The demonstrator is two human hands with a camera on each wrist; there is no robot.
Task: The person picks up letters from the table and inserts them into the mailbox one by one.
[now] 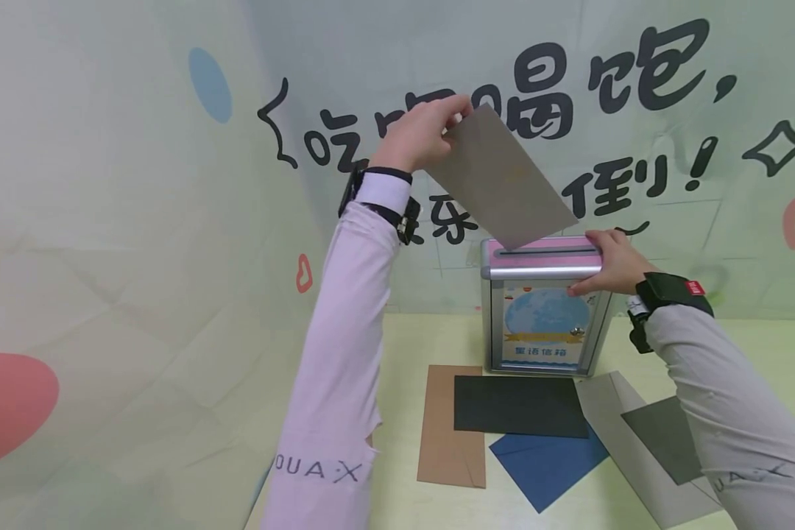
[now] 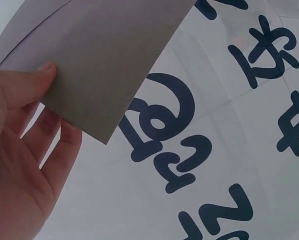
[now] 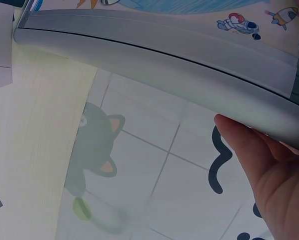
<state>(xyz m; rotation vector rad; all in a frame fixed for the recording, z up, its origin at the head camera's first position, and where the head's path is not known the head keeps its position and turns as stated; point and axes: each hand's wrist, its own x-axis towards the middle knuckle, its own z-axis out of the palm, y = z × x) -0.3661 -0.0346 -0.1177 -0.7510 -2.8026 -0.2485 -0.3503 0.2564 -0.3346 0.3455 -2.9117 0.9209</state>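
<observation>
My left hand (image 1: 424, 132) pinches a grey-brown envelope (image 1: 506, 180) near its upper corner, thumb on one face and fingers behind. A flap line crosses the envelope (image 2: 104, 45) in the left wrist view. It hangs at a slant, its lower corner right at the slot (image 1: 548, 252) in the pink top of a silver-framed letter box (image 1: 546, 316). This box stands upright, with a blue picture and a small lock on its front. My right hand (image 1: 619, 261) grips its top right corner, fingers over the top and thumb on the front.
In front of the box lie a brown envelope (image 1: 450, 434), a black one (image 1: 520, 406), a blue one (image 1: 550, 467), a pale grey one (image 1: 626, 434) and a dark grey one (image 1: 665, 434), partly overlapping. A wall sheet (image 1: 669, 280) with large black characters hangs behind the table (image 1: 397, 412).
</observation>
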